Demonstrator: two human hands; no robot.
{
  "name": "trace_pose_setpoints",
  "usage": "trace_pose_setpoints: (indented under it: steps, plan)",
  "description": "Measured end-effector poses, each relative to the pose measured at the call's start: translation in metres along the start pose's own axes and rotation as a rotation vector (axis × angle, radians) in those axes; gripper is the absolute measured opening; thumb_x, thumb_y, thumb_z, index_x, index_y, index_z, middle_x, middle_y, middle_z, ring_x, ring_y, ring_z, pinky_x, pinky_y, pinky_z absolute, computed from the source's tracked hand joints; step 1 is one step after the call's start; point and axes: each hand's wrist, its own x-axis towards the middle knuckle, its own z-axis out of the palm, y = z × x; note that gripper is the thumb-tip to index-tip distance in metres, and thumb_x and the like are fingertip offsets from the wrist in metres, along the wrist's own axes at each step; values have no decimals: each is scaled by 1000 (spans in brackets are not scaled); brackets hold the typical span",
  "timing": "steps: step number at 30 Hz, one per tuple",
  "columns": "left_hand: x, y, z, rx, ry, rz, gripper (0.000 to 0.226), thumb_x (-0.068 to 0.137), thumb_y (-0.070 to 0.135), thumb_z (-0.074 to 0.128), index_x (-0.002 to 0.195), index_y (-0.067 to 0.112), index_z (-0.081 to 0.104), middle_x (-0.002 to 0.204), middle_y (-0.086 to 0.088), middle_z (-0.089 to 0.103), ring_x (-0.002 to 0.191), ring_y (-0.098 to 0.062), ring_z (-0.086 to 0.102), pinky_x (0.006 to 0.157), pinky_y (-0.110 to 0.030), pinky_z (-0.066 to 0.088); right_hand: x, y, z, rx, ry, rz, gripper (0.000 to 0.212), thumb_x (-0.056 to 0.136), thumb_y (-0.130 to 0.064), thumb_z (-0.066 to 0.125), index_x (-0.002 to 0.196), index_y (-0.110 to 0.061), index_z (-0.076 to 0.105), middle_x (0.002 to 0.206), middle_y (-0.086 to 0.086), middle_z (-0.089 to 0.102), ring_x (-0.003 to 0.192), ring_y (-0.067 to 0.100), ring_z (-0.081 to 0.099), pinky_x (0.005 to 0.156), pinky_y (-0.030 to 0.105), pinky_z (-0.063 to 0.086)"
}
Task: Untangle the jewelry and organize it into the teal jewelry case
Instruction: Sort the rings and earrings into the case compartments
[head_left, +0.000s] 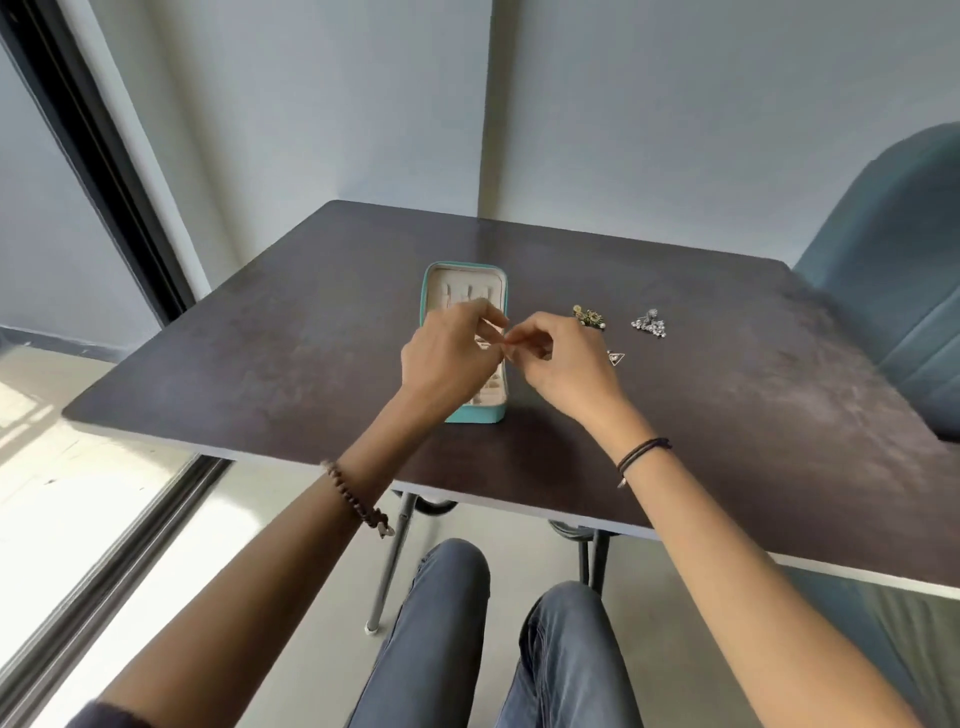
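Observation:
The teal jewelry case (430, 283) lies open on the dark table, its cream lining showing slots. My left hand (449, 358) hovers over the case's middle and hides much of it. My right hand (563, 366) is just right of the case. The fingertips of both hands meet above the case's right edge and pinch a tiny piece of jewelry (505, 340), too small to identify. To the right lie a gold-green cluster (589, 316), a silver crystal cluster (649, 323) and a small triangular pendant (616, 357).
The dark table (291, 338) stands against a pale wall. A blue-green chair (893, 280) sits at the right. A dark window frame runs along the left. My knees in jeans are below the table's near edge.

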Motion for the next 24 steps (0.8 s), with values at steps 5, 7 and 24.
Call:
trace_pose_setpoints:
  steps: [5, 7, 24]
  plan:
    - [13, 35, 32, -35, -46, 103, 22, 85, 21, 70, 106, 26, 72, 98, 11, 76, 96, -14, 69, 79, -33, 55, 2, 31, -30, 20, 54, 62, 10, 87, -15, 72, 93, -22, 75, 92, -5, 74, 84, 13, 69, 75, 12, 50]
    - [22, 46, 48, -51, -71, 124, 20, 83, 21, 71, 103, 25, 72, 96, 9, 75, 97, -16, 69, 81, -38, 57, 4, 44, -44, 26, 70, 98, 10, 87, -15, 73, 94, -21, 75, 98, -2, 76, 87, 12, 70, 76, 12, 48]
    - [77, 60, 139, 155, -290, 189, 21, 91, 14, 63, 108, 8, 73, 115, -16, 66, 114, -34, 60, 94, -42, 51, 21, 108, -68, -210, -31, 175, 26, 92, -27, 68, 114, -13, 73, 110, 5, 73, 108, 21, 64, 81, 15, 35]
